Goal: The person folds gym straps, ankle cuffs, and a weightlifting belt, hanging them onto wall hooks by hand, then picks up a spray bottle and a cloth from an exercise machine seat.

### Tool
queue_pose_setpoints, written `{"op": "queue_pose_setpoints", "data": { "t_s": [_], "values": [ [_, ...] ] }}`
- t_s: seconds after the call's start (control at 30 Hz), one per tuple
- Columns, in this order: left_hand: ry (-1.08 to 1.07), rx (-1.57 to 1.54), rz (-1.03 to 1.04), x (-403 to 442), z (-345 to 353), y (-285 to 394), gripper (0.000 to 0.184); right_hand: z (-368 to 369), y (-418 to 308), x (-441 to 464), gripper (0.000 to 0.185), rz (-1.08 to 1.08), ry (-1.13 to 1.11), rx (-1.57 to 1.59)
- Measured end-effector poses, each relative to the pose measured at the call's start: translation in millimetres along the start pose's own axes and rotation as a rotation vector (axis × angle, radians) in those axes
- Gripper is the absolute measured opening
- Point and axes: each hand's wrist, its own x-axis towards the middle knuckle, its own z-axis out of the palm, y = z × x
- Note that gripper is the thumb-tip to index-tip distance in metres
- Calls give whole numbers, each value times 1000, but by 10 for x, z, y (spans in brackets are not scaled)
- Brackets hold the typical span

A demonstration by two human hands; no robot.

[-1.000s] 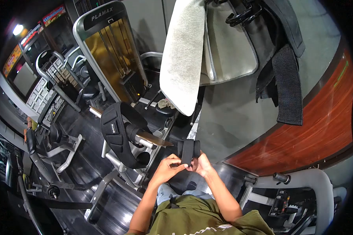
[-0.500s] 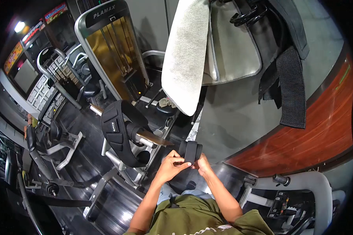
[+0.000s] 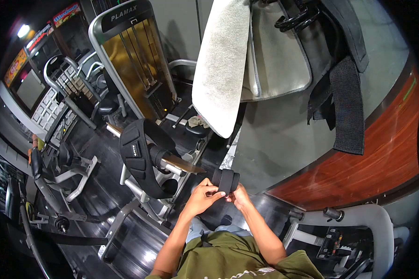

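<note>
Holding rolled black strap (image 3: 226,181) between and just beyond hands (image 3: 202,198), both clamped on near side.

PLAMAX (image 3: 124,13) in pale capitals across the weight machine's (image 3: 134,60) dark header

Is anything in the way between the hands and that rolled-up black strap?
No, nothing I can see is in the way. The left hand and right hand are both already touching the rolled-up black strap. The big black belt hangs off to the left, not between them.
</note>
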Motion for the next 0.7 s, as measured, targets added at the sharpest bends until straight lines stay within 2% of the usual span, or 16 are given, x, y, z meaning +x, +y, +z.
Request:
{"op": "queue_pose_setpoints", "data": {
  "t_s": [0.3, 0.4, 0.53, 0.6, 0.7],
  "values": [
    [-102, -243, -71, -13, -29, 36, 23, -80, 23, 22, 19, 49, 20, 10],
    [-87, -224, -71, 13, 24, -97, 22, -91, 66, 39, 26, 85, 5, 29],
    [44, -72, -65, 54, 13, -47, 27, -43, 17, 22, 30, 173, -4, -27],
    [68, -31, -69, 66, -43, 82, 29, -9, -59, -38, 34, 199, -138, -45],
    [117, 46, -141, 83, -115, 209, 29, 80, -183, -149, 32, 180, -174, -84]
  ]
}}
